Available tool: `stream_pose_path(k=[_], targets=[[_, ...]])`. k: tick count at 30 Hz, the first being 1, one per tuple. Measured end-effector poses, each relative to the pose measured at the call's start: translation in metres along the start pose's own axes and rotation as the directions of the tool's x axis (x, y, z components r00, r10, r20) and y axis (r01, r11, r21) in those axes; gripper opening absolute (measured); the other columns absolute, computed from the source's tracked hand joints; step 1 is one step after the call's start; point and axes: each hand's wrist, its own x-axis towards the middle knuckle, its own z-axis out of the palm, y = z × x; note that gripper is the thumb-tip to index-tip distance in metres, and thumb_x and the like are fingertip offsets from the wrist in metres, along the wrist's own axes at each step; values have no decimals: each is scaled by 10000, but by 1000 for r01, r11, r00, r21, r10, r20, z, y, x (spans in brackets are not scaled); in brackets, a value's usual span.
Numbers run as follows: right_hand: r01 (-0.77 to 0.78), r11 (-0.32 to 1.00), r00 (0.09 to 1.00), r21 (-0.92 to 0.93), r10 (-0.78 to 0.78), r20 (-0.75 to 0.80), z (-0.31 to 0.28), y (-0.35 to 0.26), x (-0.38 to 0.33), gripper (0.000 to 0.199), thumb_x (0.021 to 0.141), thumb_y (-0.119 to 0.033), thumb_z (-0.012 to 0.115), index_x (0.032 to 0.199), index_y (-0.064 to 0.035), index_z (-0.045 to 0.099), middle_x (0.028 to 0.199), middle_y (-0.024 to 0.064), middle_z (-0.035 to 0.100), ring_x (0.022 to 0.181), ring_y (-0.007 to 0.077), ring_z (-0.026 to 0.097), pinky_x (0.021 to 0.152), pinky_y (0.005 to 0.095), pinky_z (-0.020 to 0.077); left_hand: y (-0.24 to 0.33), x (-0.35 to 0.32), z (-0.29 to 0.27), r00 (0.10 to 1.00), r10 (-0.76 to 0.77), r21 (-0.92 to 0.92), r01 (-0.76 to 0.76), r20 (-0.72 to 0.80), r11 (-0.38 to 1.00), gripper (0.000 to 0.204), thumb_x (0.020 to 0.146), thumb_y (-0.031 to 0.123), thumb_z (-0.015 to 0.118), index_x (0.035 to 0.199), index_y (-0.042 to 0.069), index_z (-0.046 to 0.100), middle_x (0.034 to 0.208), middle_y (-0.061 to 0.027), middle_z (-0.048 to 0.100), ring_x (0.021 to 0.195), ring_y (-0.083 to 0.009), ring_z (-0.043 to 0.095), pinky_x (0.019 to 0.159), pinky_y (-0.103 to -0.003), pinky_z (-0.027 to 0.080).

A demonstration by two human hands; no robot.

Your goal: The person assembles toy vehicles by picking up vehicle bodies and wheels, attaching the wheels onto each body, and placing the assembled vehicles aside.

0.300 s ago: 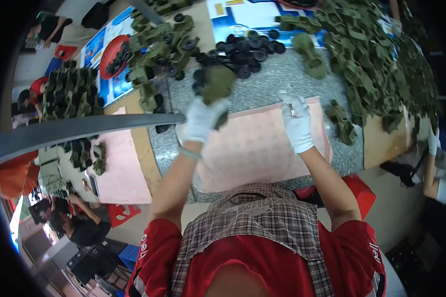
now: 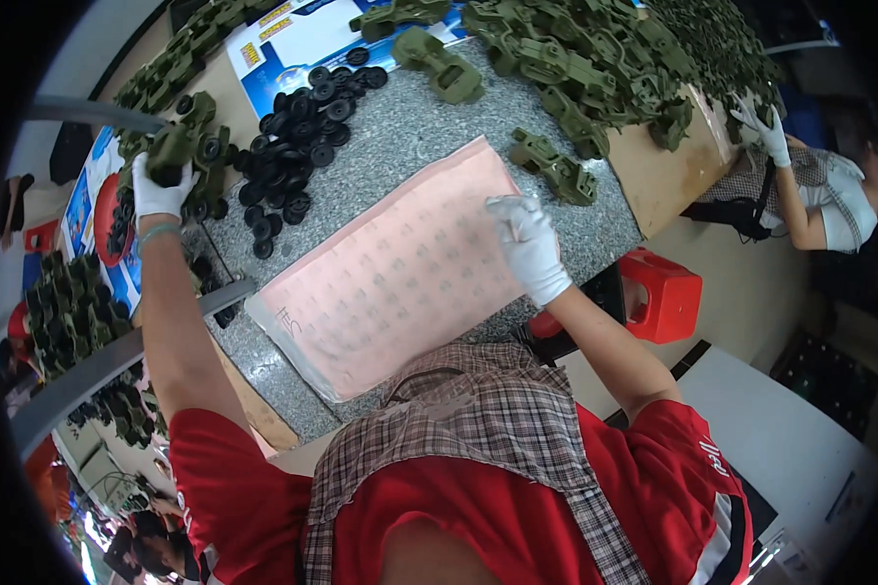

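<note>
My left hand, in a white glove, reaches to the far left and grips an olive-green toy vehicle body at the edge of a pile of similar vehicles with black wheels. My right hand, also gloved, hovers over the right side of a pink cloth mat marked with rows of faint grey spots. Its fingers are loosely bent and apart, with nothing visible in them. A heap of black toy wheels lies between the vehicle pile and the mat.
Green bodies form a large heap at the back right; single ones lie nearer. A grey metal bar crosses the left side. At right are a red stool and a co-worker's gloved hand.
My left hand has carried a green body from beside the wheels to the vehicle pile at far left. My right hand stays near the mat's right side. The whole view has turned.
</note>
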Motion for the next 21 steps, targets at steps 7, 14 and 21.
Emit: stream_pose_path(k=[7,14,21], targets=[[-266,705,964,-658,216,-158,-72,113,17,738,812,-264,815,1470,-122,511,1353,200,614,1259,386,583,1043,505,475,-77,-43,58,972,224,435,-171,-73,884,367,1022,157,614,1362,22,595,1285,-153,566,1156,-253,614,1005,-428,558],[-330,751,928,-572,369,-51,-72,135,32,812,754,-273,821,1469,-51,507,1134,254,702,1042,422,690,952,486,550,-252,-180,57,953,11,611,-203,303,765,231,959,21,698,1189,48,696,1095,-12,692,983,-118,654,879,-283,563],[-498,836,866,228,495,77,-30,37,10,885,806,-164,846,1533,81,405,1158,139,725,1004,148,684,905,315,567,-334,-314,66,836,-268,791,-279,479,544,399,985,173,723,1343,58,589,1258,-128,678,1148,-204,668,1019,-341,541]])
